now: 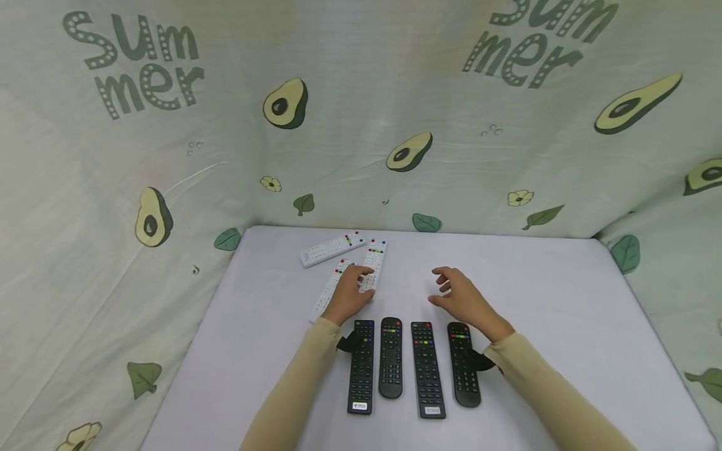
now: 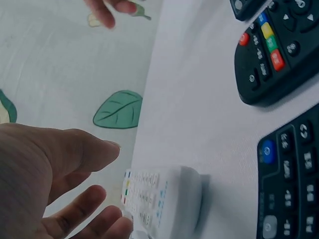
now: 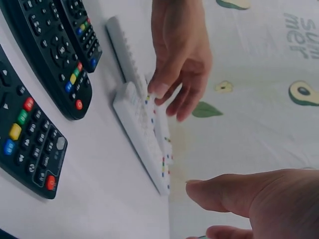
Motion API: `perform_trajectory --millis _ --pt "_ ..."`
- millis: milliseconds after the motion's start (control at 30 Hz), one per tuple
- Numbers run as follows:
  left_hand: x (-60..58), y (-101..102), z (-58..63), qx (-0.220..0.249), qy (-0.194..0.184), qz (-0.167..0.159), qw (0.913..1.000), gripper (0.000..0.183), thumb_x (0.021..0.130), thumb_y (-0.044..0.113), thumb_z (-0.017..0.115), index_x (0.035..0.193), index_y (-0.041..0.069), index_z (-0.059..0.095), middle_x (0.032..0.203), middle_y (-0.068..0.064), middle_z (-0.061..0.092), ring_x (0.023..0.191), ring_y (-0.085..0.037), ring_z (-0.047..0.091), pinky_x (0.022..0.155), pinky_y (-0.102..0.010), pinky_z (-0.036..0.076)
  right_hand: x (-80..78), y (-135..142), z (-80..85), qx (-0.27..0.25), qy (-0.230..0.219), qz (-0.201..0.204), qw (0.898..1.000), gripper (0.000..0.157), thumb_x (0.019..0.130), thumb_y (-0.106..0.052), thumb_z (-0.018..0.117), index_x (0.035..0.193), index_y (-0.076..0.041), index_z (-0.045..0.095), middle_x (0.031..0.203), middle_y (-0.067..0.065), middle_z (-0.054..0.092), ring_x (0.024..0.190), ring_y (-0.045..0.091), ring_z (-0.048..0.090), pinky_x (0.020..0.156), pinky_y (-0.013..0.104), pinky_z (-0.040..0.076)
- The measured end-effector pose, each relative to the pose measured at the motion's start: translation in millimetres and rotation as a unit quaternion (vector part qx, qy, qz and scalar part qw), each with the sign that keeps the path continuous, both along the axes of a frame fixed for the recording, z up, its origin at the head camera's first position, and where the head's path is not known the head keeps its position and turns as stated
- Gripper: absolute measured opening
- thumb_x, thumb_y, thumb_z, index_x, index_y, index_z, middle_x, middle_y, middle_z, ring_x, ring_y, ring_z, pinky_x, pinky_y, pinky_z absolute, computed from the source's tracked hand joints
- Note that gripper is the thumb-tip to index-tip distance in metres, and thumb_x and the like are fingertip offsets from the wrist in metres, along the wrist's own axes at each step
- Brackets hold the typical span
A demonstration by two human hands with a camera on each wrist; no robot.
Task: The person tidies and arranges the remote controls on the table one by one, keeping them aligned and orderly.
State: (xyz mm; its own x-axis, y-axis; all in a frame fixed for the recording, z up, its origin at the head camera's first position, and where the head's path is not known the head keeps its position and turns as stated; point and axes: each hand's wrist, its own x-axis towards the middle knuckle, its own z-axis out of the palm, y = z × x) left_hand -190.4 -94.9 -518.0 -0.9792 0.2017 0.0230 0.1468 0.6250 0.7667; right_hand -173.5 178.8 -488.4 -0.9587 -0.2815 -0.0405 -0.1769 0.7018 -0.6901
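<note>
My left hand is above three white remote controls at the back left of the table, fingers loosely bent and nothing between them. One white remote lies slanted, another white remote points away from me, and a third white remote is partly hidden by that hand. In the left wrist view, the end of a white remote shows just beside the fingers. My right hand hovers over the table with thumb and fingers apart, holding nothing. Nearest to it is a black remote, partly covered by a dark wrist strap.
To the left of that remote, more black ones stand in a row: a black remote, a rounded black remote and a black remote. The white table meets a printed cloth at its back and sides.
</note>
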Motion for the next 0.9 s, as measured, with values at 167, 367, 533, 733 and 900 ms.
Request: perform_trajectory --millis 167,367,533,733,900 --pt "3.3 -4 -3.6 -0.006 0.006 0.017 0.9998 0.052 0.089 -0.002 0.079 0.138 0.0 0.062 0.133 -0.019 0.058 0.122 -0.035 0.06 0.104 -0.047 0.054 -24.4 -9 -5.5 -0.003 -0.001 0.005 1.0 0.059 0.094 -0.006 0.076 0.143 0.013 0.05 0.123 0.03 0.061 0.112 0.044 0.065 0.092 0.055 0.059" --pt "8.5 -6 -9.2 -0.011 -0.006 0.033 0.9994 0.061 0.086 -0.001 0.083 0.142 0.001 0.059 0.135 -0.018 0.058 0.126 -0.034 0.059 0.108 -0.048 0.051 -53.2 -23 -12.5 0.001 0.003 0.021 1.0 0.059 0.095 -0.007 0.075 0.145 0.012 0.049 0.127 0.03 0.06 0.117 0.044 0.064 0.097 0.055 0.057" --pt "12.7 -6 -13.0 -0.015 -0.002 0.032 0.9994 0.063 0.085 -0.001 0.083 0.143 -0.002 0.057 0.141 -0.019 0.056 0.135 -0.036 0.055 0.116 -0.049 0.046 -76.6 -36 -15.1 -0.006 0.004 0.037 0.999 0.058 0.096 -0.005 0.074 0.145 0.012 0.049 0.131 0.031 0.059 0.121 0.045 0.062 0.101 0.055 0.055" --pt "14.5 -4 -18.2 -0.03 -0.012 0.035 0.9989 0.066 0.086 0.001 0.083 0.145 -0.003 0.055 0.147 -0.022 0.054 0.142 -0.04 0.05 0.12 -0.051 0.041 -103.2 -49 -21.6 -0.002 -0.001 0.062 0.998 0.058 0.097 -0.004 0.072 0.148 0.01 0.047 0.14 0.031 0.056 0.129 0.045 0.058 0.109 0.055 0.05" --pt "13.5 -3 -22.4 -0.038 -0.016 0.041 0.9983 0.068 0.085 0.003 0.084 0.146 -0.003 0.054 0.149 -0.023 0.053 0.144 -0.042 0.048 0.121 -0.053 0.039 -123.6 -59 -29.1 0.011 -0.012 0.094 0.995 0.06 0.099 -0.005 0.07 0.151 0.009 0.044 0.15 0.03 0.05 0.136 0.045 0.054 0.115 0.054 0.046"
